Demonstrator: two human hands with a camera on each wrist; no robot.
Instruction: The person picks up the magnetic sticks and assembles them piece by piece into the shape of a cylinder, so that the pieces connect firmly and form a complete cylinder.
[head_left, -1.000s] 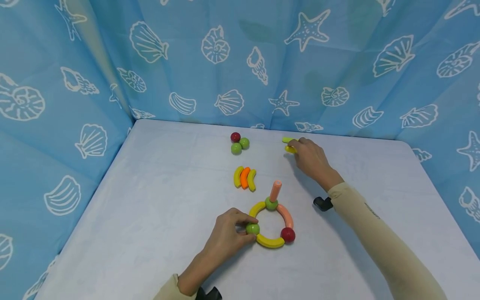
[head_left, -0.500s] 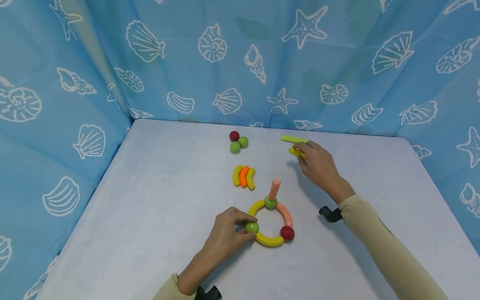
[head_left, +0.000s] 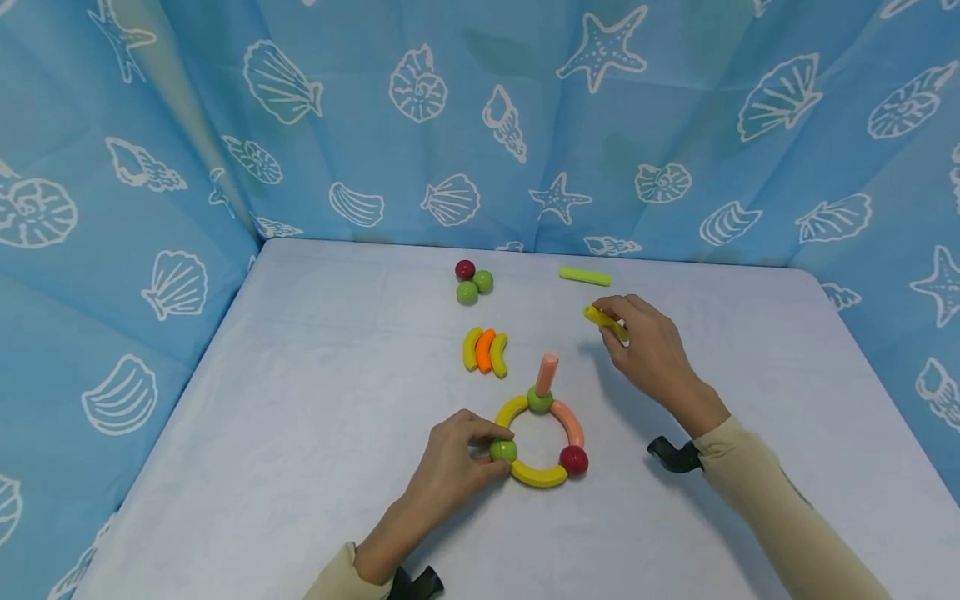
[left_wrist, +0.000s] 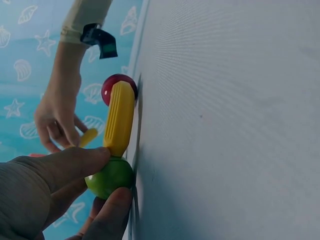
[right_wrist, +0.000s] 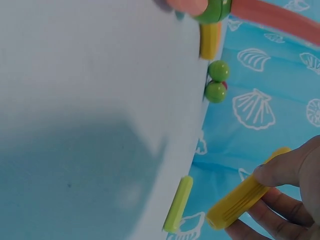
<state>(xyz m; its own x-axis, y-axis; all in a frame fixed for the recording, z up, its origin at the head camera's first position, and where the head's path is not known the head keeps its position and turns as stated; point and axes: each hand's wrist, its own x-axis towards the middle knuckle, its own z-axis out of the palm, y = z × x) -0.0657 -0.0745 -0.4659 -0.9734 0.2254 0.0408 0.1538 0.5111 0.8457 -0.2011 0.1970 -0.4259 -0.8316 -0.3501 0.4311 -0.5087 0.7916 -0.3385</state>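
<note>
In the head view my left hand pinches a green ball, the left corner of a ring on the table. Two yellow curved sticks, a salmon curved stick, a red ball and another green ball complete the ring. A straight salmon rod stands up from that far green ball. My right hand grips a straight yellow rod between thumb and fingers, raised over the table right of the ring. The left wrist view shows thumb and fingers around the green ball.
A lime rod lies near the table's back edge. One red and two green balls cluster at the back. Two yellow curved sticks with an orange one between them lie behind the ring. A blue shell-print curtain surrounds the table.
My right hand has moved from beside the lime rod toward me and slightly right, lifting the yellow rod. The lime rod is now fully uncovered. My left hand keeps its hold on the green ball.
</note>
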